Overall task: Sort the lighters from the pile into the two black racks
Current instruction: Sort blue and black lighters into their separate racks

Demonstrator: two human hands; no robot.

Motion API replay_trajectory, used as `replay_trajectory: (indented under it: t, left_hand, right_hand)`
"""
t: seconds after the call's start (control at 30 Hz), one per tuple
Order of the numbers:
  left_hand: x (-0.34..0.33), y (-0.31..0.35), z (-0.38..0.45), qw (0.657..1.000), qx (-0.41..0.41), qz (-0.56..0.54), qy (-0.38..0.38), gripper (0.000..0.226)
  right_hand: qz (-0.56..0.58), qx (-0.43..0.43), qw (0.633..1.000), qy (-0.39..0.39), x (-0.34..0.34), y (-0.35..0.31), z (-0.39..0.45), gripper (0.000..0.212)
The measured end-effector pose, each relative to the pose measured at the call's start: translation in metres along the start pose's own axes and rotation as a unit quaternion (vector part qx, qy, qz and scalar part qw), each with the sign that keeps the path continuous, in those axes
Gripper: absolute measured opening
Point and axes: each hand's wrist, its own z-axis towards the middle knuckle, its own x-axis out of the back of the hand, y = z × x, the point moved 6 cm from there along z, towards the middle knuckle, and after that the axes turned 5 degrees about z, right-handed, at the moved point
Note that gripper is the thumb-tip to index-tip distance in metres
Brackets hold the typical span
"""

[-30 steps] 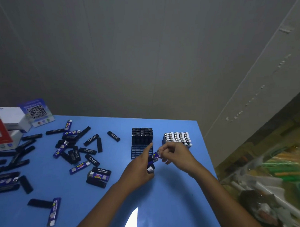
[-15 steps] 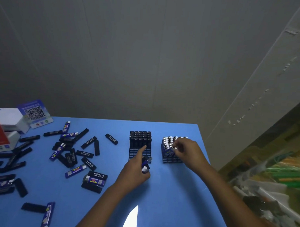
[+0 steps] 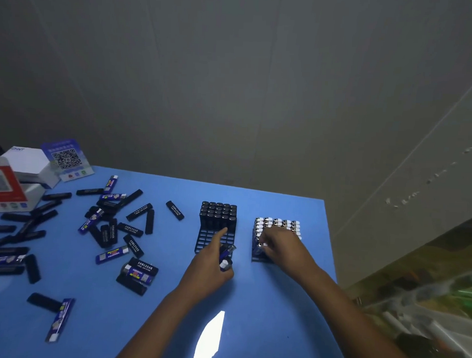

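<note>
Racks near the worktop's far right corner held black lighters [image 3: 218, 214] and white-capped ones [image 3: 277, 225], where the right hand [image 3: 282, 244] had arrived pinching one; left hand [image 3: 210, 266] gripped blue lighters [image 3: 226, 256].

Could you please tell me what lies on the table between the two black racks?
Nothing: in the head view, only bare blue table separates the left rack from the right rack.
</note>
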Motion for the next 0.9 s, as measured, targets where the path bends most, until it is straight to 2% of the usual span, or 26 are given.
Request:
replay_trajectory:
  t: [0.47,0.67,0.77,0.83,0.9]
  left_hand:
    - [-0.015,0.009,-0.001,1.000,0.023,-0.010,0.019,0.088]
    - [-0.016,0.013,-0.006,1.000,0.022,-0.004,0.015,0.089]
    - [-0.017,0.017,-0.007,1.000,0.013,-0.002,0.008,0.089]
    - [-0.017,0.021,-0.006,1.000,0.004,-0.004,0.003,0.089]
    - [-0.019,0.026,-0.005,1.000,-0.004,-0.005,-0.003,0.089]
  right_hand:
    - [-0.114,0.088,0.989,0.015,-0.004,0.000,0.001,0.005]
    - [-0.077,0.090,0.993,0.016,0.005,-0.002,-0.005,0.011]
    - [0.061,0.071,0.996,0.006,0.011,-0.003,-0.009,0.013]
    - [0.169,0.060,0.984,0.000,0.015,-0.007,-0.013,0.012]
    - [0.227,0.056,0.972,-0.005,0.018,-0.013,-0.017,0.013]
